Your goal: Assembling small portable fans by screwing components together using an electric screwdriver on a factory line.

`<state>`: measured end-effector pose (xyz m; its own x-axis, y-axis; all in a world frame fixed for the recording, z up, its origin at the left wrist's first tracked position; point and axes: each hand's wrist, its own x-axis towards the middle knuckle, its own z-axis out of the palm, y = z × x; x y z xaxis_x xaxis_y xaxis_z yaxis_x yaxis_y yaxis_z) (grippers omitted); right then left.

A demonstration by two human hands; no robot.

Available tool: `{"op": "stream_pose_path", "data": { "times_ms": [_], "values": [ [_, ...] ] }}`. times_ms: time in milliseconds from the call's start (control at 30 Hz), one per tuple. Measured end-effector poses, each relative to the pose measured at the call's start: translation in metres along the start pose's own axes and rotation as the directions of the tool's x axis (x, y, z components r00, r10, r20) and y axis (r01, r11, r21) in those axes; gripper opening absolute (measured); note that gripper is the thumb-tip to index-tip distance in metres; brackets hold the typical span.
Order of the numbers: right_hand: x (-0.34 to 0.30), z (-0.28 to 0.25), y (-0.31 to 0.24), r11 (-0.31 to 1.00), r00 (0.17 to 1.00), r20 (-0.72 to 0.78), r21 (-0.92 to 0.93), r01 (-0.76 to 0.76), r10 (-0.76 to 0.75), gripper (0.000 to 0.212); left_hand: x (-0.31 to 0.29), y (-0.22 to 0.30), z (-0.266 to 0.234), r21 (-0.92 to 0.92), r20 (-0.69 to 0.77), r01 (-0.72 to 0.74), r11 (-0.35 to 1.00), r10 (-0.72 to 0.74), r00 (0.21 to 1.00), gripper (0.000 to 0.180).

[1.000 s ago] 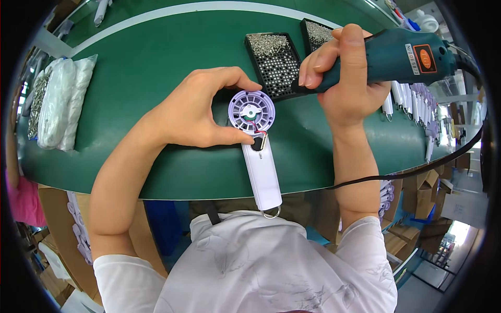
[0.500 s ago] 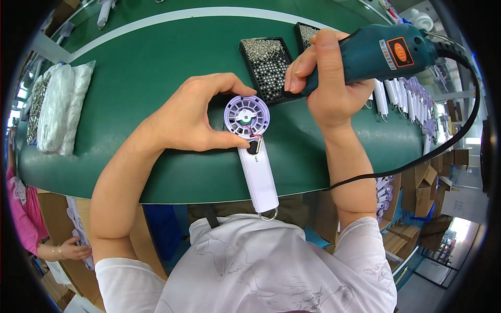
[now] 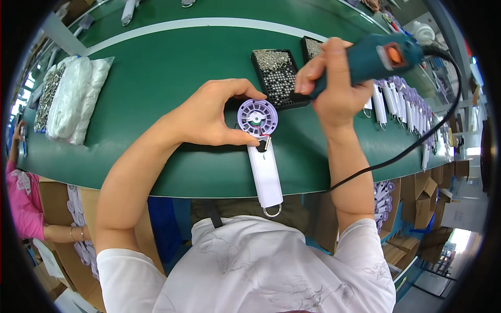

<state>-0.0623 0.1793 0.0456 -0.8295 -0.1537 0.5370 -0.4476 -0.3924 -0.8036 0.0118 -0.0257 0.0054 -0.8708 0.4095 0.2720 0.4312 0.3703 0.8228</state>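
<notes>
My left hand (image 3: 213, 116) pinches a handheld fan (image 3: 266, 175) near its neck, thumb at one side and fingers at the far rim. The fan's round purple head (image 3: 257, 118) lies opened, showing the hub, with red wire at the neck. Its white handle points toward me and ends in a metal loop. My right hand (image 3: 339, 88) is wrapped round a dark teal electric screwdriver (image 3: 368, 58), tilted with its nose to the left. That nose is over the right side of a black screw tray (image 3: 279, 78); its tip and any screw on it are hidden or blurred.
A second screw tray (image 3: 312, 48) sits behind the screwdriver. Plastic bags (image 3: 78, 99) lie on the green table's left side. Several white-handled fans (image 3: 396, 101) line the right. The screwdriver's black cord (image 3: 407, 156) loops past my right forearm. Another person's arm (image 3: 60, 233) reaches into a carton at lower left.
In the picture, the fan, my left hand and the table items have shifted slightly right. The screwdriver has moved a little left and blurs. The other person's arm reaches farther into the carton.
</notes>
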Motion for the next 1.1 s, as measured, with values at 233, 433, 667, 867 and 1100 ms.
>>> {"op": "stream_pose_path", "data": {
  "times_ms": [233, 433, 667, 867, 1100],
  "values": [
    [0.001, 0.003, -0.036, 0.949, 0.995, 0.067, 0.311, 0.047, -0.071, 0.029, -0.001, -0.001, 0.003, -0.047, -0.016, -0.017, 0.999, 0.016, 1.0, 0.061],
    [-0.013, 0.015, -0.037, 0.966, 0.937, 0.345, 0.258, -0.031, -0.062, 0.044, 0.0, -0.003, 0.006, -0.001, -0.032, -0.077, 0.997, 0.077, 0.997, 0.061],
    [-0.018, 0.019, -0.033, 0.991, 0.911, 0.41, 0.131, -0.004, -0.051, 0.038, 0.0, -0.001, 0.006, -0.01, -0.035, -0.08, 0.997, 0.079, 0.996, 0.061],
    [-0.019, 0.02, -0.032, 0.997, 0.893, 0.448, 0.079, 0.011, -0.045, 0.036, 0.0, -0.003, 0.006, -0.01, -0.039, -0.096, 0.995, 0.096, 0.995, 0.061],
    [-0.02, 0.026, -0.032, 0.998, 0.889, 0.454, 0.061, 0.03, -0.054, 0.035, 0.0, 0.0, 0.006, -0.009, -0.035, -0.084, 0.996, 0.084, 0.996, 0.061]
  ]
}}
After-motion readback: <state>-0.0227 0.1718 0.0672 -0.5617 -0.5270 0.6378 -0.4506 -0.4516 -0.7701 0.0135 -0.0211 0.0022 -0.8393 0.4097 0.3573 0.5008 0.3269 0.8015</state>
